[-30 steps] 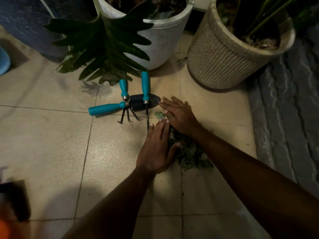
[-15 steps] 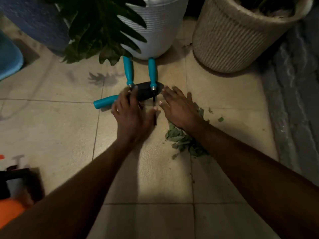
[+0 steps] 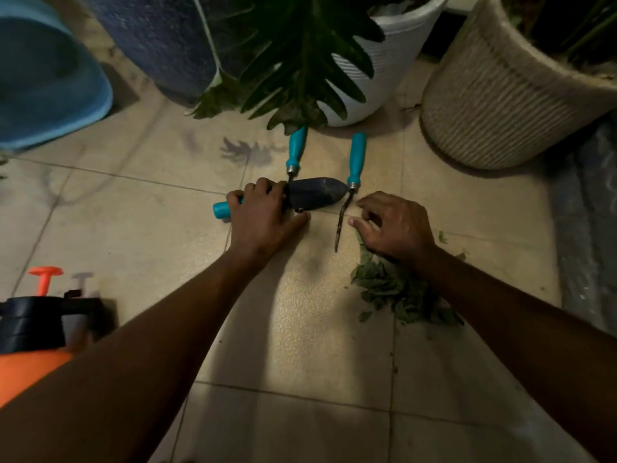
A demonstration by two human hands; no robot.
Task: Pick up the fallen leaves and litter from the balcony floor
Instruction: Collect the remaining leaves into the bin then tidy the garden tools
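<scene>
Leaves (image 3: 400, 295) heaped | step: left hand (image 3: 263, 215) grips trowel (image 3: 317, 195) | right hand (image 3: 397, 228) curled on heap, hold unclear | next, probably: slide blade under heap

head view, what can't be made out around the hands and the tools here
All in the head view.
Trowel: handle under the left hand, only its teal end shows.
Hand rake: tines hidden behind the left hand and trowel blade.
Leaf pile: partly under the right hand; whether its fingers grip leaves is unclear.
Orange sprayer: blurred, cut by the left edge.
</scene>
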